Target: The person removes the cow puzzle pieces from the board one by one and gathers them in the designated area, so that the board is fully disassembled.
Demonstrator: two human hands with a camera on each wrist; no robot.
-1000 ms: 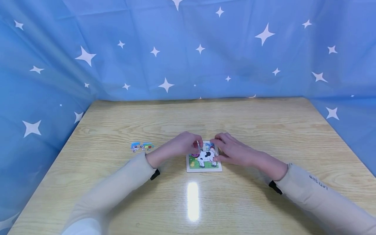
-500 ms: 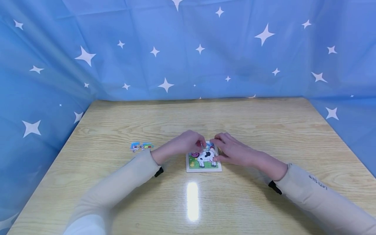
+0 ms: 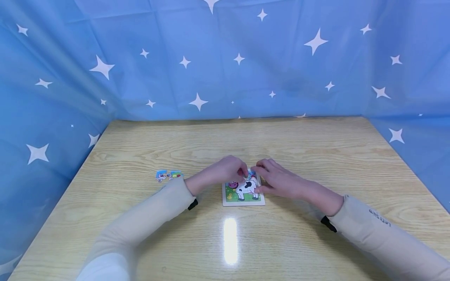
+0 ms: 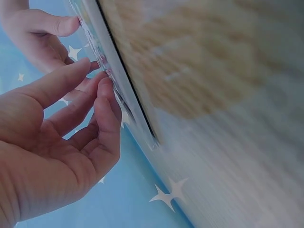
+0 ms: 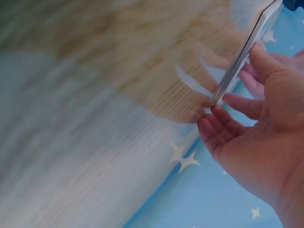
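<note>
A square cow jigsaw puzzle point(image 3: 248, 189) in a white frame point(image 3: 242, 204) lies mid-table. Over its upper left part, my left hand point(image 3: 229, 170) bends thumb and fingers together, with the tips at the picture. It appears to pinch a small puzzle piece, mostly hidden by the fingers. My right hand point(image 3: 281, 180) holds the frame's right side, thumb lower and fingers near the far corner. Seen edge-on in the left wrist view, the puzzle board point(image 4: 124, 78) touches the left fingertips. In the right wrist view, the right fingers point(image 5: 240, 104) meet the board's edge point(image 5: 247, 50).
Loose puzzle pieces point(image 3: 161, 175) with blue and green print lie left of the left forearm. The wooden table point(image 3: 299, 140) meets a blue star-patterned cloth point(image 3: 225, 70) at the back and sides. A bright light reflection point(image 3: 231, 241) shows on the table in front of the puzzle.
My left hand has shifted slightly right over the puzzle, uncovering more of the cow's head. My right hand keeps its place on the frame. The loose pieces have not moved.
</note>
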